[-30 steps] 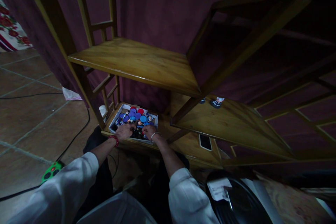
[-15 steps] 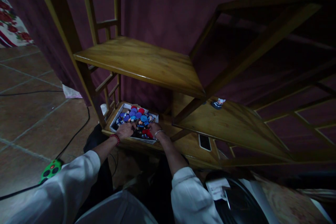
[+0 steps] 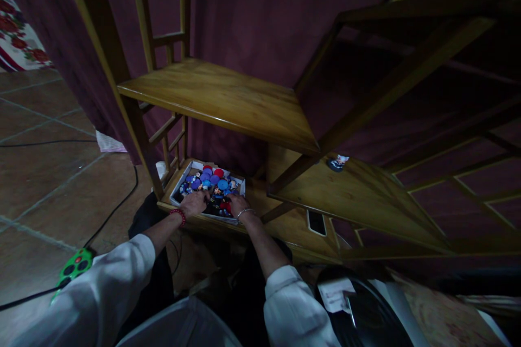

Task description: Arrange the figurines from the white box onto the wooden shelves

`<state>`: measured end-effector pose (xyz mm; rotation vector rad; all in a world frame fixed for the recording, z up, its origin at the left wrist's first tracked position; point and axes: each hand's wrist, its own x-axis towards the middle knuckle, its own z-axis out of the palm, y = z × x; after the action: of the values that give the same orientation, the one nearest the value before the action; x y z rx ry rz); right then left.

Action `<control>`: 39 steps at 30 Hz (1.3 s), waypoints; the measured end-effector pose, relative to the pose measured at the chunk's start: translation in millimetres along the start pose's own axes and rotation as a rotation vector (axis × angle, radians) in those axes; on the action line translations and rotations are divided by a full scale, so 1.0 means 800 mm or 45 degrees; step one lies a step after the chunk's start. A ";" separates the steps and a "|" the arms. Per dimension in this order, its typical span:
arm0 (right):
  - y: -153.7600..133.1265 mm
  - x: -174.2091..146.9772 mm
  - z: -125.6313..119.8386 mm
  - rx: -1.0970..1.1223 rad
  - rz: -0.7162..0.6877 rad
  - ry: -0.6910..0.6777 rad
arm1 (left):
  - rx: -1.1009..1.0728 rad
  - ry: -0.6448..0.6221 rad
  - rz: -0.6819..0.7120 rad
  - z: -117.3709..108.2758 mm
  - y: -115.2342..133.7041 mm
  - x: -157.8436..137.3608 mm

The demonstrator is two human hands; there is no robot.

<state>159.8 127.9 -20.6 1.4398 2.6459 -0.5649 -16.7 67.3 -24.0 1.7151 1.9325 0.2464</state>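
Observation:
A shallow white box (image 3: 176, 195) stands on the lowest wooden shelf, filled with small figurines and round blue, purple and red discs (image 3: 222, 184). My left hand (image 3: 194, 203), with a red bead bracelet at the wrist, reaches over the box's front left part. Its fingers are curled together at some dark pieces, and what they grip is too small to make out. My right hand (image 3: 239, 205), wearing a silvery bangle, is inside the right front corner. Its fingers are bent in beside a red figurine (image 3: 225, 206); their tips are hidden among the pieces.
A wooden shelf board (image 3: 220, 100) overhangs the box. One figurine (image 3: 338, 162) stands on the right-hand shelf, above a phone (image 3: 316, 223) on the lower one. On the floor at left lies a green power strip (image 3: 76, 265) with a black cable. A black rounded object (image 3: 374, 309) is at lower right.
My right hand has shifted slightly left and deeper over the box, covering part of the red figurine. My left hand stays at nearly the same spot.

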 end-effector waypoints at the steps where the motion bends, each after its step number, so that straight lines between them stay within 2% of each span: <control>1: -0.001 -0.002 -0.001 -0.003 0.000 -0.004 | 0.004 0.001 0.001 0.000 0.001 0.000; 7: -0.006 -0.008 -0.006 -0.031 0.044 -0.069 | 0.014 -0.032 -0.027 -0.005 0.007 -0.004; 15: -0.004 -0.010 -0.002 -0.044 -0.001 -0.069 | 0.009 -0.047 -0.026 -0.008 0.008 -0.004; 28: -0.017 -0.012 -0.012 -0.217 -0.037 -0.271 | 0.003 -0.030 -0.004 -0.004 0.004 -0.002; 34: -0.016 -0.009 -0.011 -0.177 -0.010 -0.267 | 0.034 -0.041 0.025 -0.007 0.006 -0.005; 39: -0.015 -0.011 -0.011 -0.049 0.004 -0.154 | 0.081 -0.046 0.065 -0.009 0.006 -0.006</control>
<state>155.6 118.4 -7.3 1.3544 2.5467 -0.5786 -16.0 64.6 -14.7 1.7988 1.8913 0.1734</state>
